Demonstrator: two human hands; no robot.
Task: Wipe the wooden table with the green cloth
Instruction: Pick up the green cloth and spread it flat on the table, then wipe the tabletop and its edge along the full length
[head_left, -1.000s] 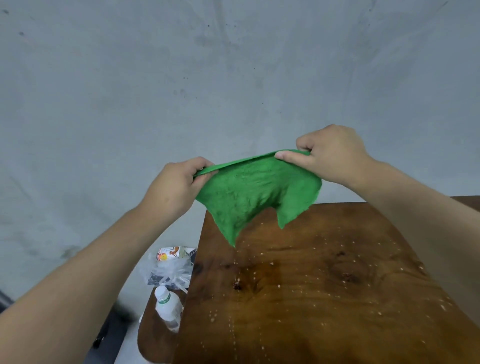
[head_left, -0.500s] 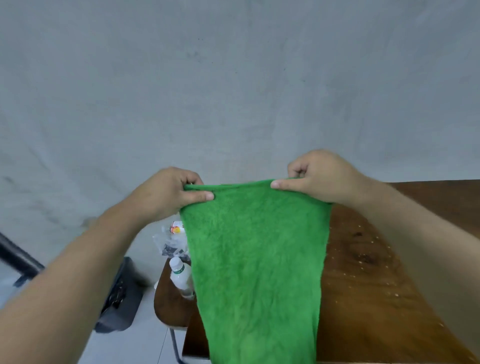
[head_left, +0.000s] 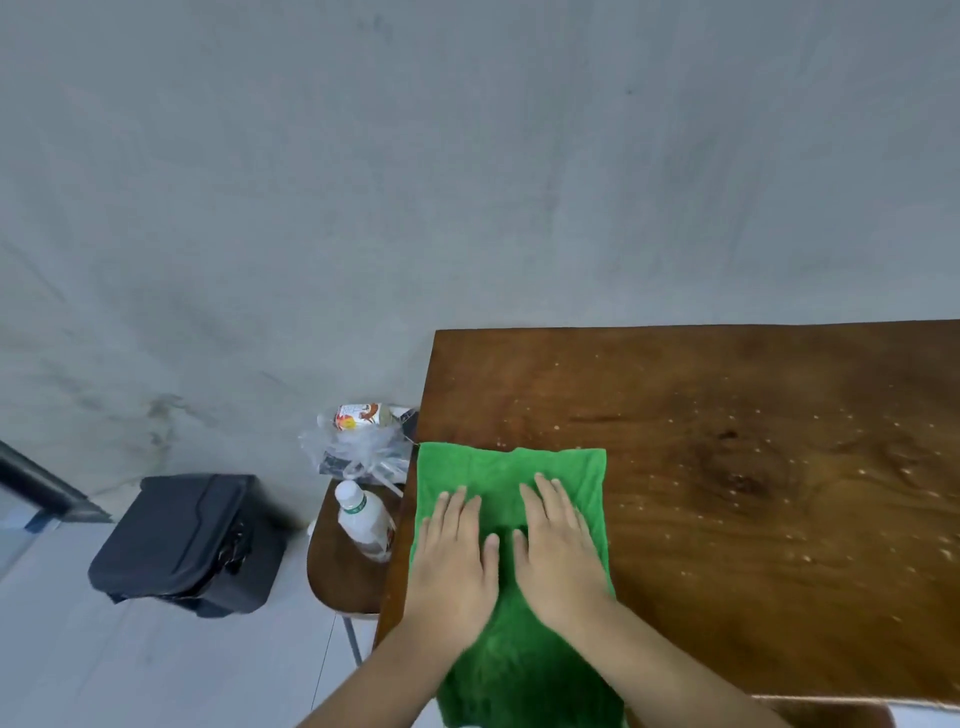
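Observation:
The green cloth (head_left: 511, 470) lies spread flat along the left edge of the wooden table (head_left: 727, 467), with its near end hanging over the front edge. My left hand (head_left: 454, 561) and my right hand (head_left: 558, 551) press flat on the cloth side by side, palms down, fingers stretched out and pointing away from me. Neither hand grips the fabric. Many small pale droplets or crumbs speckle the brown tabletop to the right of the cloth.
A low round wooden stool (head_left: 343, 566) stands left of the table and carries a plastic bottle (head_left: 363, 519) and a clear bag (head_left: 363, 447) of items. A black case (head_left: 192, 543) sits on the floor further left. A grey wall rises behind.
The cloth went from hanging in the air, pinched by both hands, to lying flat on the table's left side. Both hands let go of its top edge and now rest flat on it.

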